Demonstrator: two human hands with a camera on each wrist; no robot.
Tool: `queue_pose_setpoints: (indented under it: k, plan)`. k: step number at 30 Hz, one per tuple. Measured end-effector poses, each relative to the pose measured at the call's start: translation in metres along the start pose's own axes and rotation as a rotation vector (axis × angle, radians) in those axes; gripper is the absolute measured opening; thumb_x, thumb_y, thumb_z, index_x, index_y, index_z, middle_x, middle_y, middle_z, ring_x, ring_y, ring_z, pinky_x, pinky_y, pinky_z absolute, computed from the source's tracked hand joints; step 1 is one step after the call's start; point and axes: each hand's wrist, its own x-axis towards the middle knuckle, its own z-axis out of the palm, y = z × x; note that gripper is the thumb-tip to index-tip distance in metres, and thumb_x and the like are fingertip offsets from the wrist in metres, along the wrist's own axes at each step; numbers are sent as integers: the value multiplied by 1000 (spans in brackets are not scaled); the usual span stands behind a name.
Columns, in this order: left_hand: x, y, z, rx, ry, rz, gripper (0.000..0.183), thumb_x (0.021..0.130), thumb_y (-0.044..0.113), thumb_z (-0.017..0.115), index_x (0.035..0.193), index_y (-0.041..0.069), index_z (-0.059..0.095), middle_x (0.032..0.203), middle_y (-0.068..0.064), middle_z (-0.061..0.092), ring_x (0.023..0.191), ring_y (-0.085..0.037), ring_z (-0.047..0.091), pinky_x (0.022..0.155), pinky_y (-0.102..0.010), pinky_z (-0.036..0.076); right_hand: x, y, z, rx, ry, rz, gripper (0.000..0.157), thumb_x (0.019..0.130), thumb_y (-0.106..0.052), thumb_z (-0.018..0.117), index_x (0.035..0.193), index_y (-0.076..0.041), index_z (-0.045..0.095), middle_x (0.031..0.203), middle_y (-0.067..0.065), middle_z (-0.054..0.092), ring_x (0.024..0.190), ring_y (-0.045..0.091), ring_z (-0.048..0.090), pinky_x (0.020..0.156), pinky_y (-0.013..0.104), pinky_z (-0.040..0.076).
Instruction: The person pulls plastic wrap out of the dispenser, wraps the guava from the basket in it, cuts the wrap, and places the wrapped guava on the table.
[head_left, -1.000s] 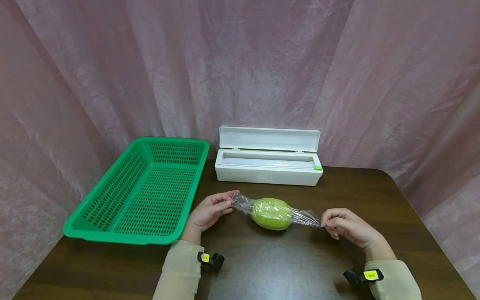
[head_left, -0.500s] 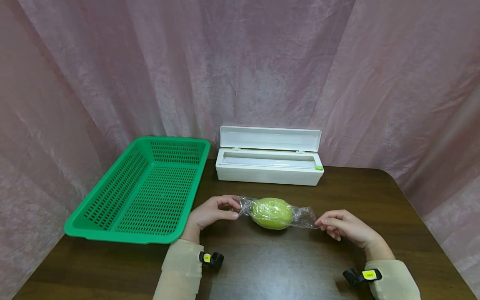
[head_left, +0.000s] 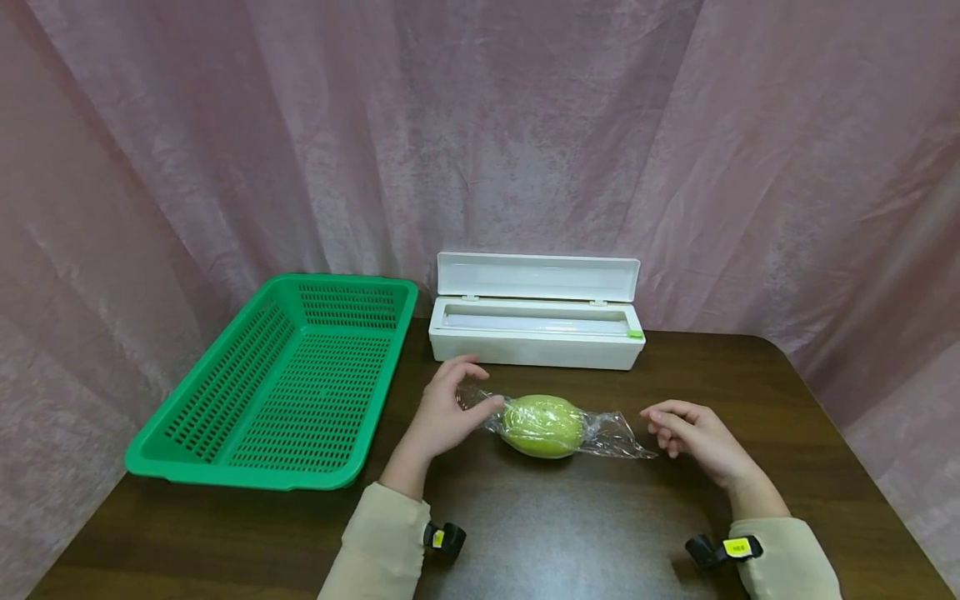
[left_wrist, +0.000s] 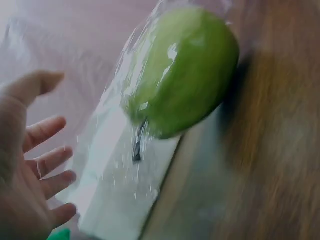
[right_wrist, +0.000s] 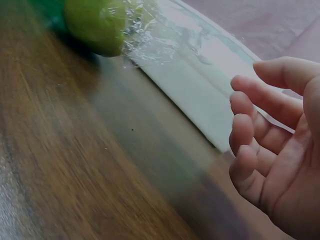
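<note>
A green pear (head_left: 542,427) lies on the table, wrapped in clear cling film (head_left: 613,437) whose loose ends stick out to its left and right. In the left wrist view the pear (left_wrist: 187,70) shows a dark stem under the film. My left hand (head_left: 447,414) is at the left end of the film, fingers spread and thumb apart, gripping nothing. Just off the right end hovers my right hand (head_left: 701,442), its fingers loosely curled and holding nothing; the right wrist view shows a gap between this hand (right_wrist: 280,135) and the film.
Behind the pear stands a white film box (head_left: 536,348), lid raised, with a roll inside and a green piece at its right end. A green perforated basket (head_left: 375,400) is on the left. A pink curtain (head_left: 540,125) hangs behind the brown table (head_left: 570,533).
Both hands have let go of the film ends. My left hand has spread its fingers and moved up and right; the right has drawn slightly away. The pear stays in place.
</note>
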Motion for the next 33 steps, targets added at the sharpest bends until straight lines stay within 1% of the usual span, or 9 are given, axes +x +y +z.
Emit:
queue_pose_setpoints:
  k: [5,8,12,16,18,22,25,28,33]
  plan:
    - [-3,21,14,398,-4,210,41,85,33,68,122,16,62,139,-5,50,131,-26,43,108,-53,29,3,-3,6,-134,80,-28,37,97,-22,54,117,8,58,98,6,65,80,9,62,65,28,54]
    - [-7,33,26,577,-87,307,40,88,36,64,124,18,62,140,-3,51,133,-23,43,108,-49,34,5,-7,12,-247,140,-72,34,96,-22,56,119,2,60,111,14,64,84,9,63,70,25,53]
    - [-13,45,40,720,-217,359,41,89,39,62,127,22,61,140,-1,51,131,-22,45,106,-44,38,6,-13,23,-344,188,-166,29,94,-19,59,118,-3,62,115,17,64,87,0,60,73,19,49]
    - [-15,50,47,802,-283,341,47,88,39,65,132,25,56,142,0,49,132,-21,45,104,-41,40,7,-18,31,-409,188,-245,26,92,-17,61,116,-7,64,116,10,64,95,-7,55,78,21,49]
    - [-15,51,48,804,-304,310,52,86,38,67,134,25,54,145,0,46,133,-21,44,105,-41,40,7,-19,35,-459,175,-266,26,92,-18,62,116,-9,64,118,5,63,101,-4,54,81,26,50]
    - [-12,53,51,794,-336,246,60,84,40,69,138,24,50,148,0,41,137,-22,39,107,-44,37,11,-24,40,-558,102,-312,31,91,-21,63,121,-12,62,127,5,59,118,15,52,92,44,46]
    - [-9,54,54,815,-344,200,66,81,42,72,139,22,48,150,-1,39,138,-23,38,108,-46,35,18,-26,43,-617,34,-353,39,90,-26,65,126,-11,59,131,9,56,122,29,50,96,52,42]
    - [-3,55,60,872,-334,170,71,76,45,76,136,18,47,149,-4,40,136,-24,39,108,-48,34,23,-27,45,-661,-10,-367,49,87,-32,68,130,-11,56,131,10,56,123,32,50,98,53,41]
    - [8,53,73,963,-325,139,85,67,50,81,132,13,42,150,-11,38,136,-26,40,109,-49,33,26,-24,50,-685,-42,-344,58,82,-37,73,131,-13,54,129,7,57,119,25,53,95,49,44]
